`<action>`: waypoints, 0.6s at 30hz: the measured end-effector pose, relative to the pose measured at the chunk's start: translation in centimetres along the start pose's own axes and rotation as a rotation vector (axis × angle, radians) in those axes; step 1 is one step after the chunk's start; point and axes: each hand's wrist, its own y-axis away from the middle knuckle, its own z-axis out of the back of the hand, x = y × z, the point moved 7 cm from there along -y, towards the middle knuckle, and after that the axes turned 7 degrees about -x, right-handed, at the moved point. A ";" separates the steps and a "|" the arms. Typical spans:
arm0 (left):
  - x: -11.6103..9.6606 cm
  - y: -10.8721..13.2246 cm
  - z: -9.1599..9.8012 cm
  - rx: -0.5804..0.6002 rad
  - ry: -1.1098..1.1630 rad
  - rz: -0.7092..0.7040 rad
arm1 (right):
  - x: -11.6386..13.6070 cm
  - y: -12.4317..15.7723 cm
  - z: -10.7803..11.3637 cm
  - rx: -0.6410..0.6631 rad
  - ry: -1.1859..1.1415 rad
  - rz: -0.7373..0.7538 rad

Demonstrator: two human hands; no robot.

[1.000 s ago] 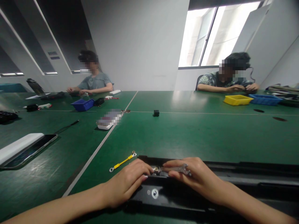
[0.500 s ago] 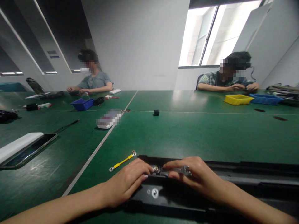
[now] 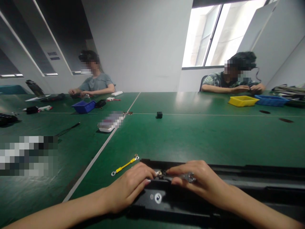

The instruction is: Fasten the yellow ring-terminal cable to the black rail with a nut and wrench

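A long black metal channel [image 3: 166, 208] lies on the green table before me. My right hand [image 3: 202, 178] grips a small silver wrench [image 3: 189, 177] between thumb and fingers; its open jaw points right. The wrench's other end reaches a brass-coloured nut [image 3: 159, 173] inside the channel. My left hand [image 3: 131, 184] rests over the channel's left end, its fingertips pressed together beside the nut. What those fingertips hold, if anything, is hidden. Just beyond my left hand lies a short yellow cable [image 3: 125, 165] with ring terminals, a small nut [image 3: 136, 155] by its far end.
A small black cube [image 3: 159, 115] and a white device [image 3: 111, 122] stand farther out. Blue [image 3: 83, 106] and yellow [image 3: 243, 101] bins are near two people seated across the table. At the left lies a blurred-out item [image 3: 26, 156].
The wrench has turned slightly in my right hand, its handle now lower at the nut end. My left hand stays in place.
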 end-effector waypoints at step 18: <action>0.2 0.1 -0.2 0.005 0.010 0.003 | 0.0 0.1 0.0 -0.021 0.016 0.036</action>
